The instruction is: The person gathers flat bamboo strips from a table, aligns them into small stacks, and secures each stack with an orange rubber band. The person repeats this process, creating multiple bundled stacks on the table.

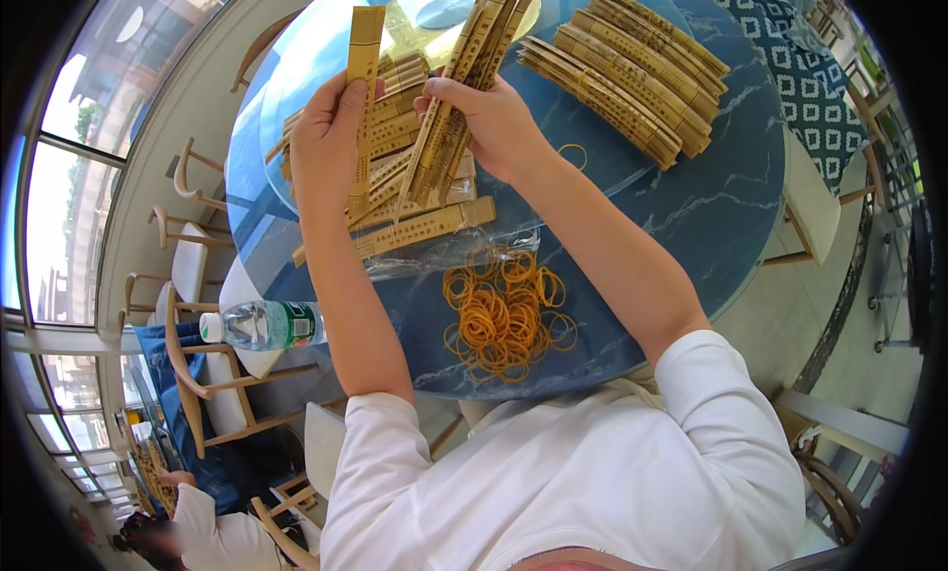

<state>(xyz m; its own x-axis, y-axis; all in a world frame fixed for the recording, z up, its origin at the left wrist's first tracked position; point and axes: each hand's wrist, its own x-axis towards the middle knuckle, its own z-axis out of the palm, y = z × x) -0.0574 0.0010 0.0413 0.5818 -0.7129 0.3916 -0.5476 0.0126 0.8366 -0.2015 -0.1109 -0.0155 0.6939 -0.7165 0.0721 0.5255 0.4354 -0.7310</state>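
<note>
My left hand grips one flat yellowish-brown printed paper strip, held upright near its middle. In my right hand is a sheaf of similar strips, slanted, thumb across the front. Beneath and between both hands lies a loose pile of printed strips, partly hidden by them. Another strip rests across clear plastic wrapping on the table. Several bundles of strips lie at the upper right. A heap of orange rubber bands sits close to my body.
The round blue marble-patterned table carries a glass turntable. A single rubber band lies near the bundles. At the left edge is a plastic water bottle. Wooden chairs stand left; another person is at lower left.
</note>
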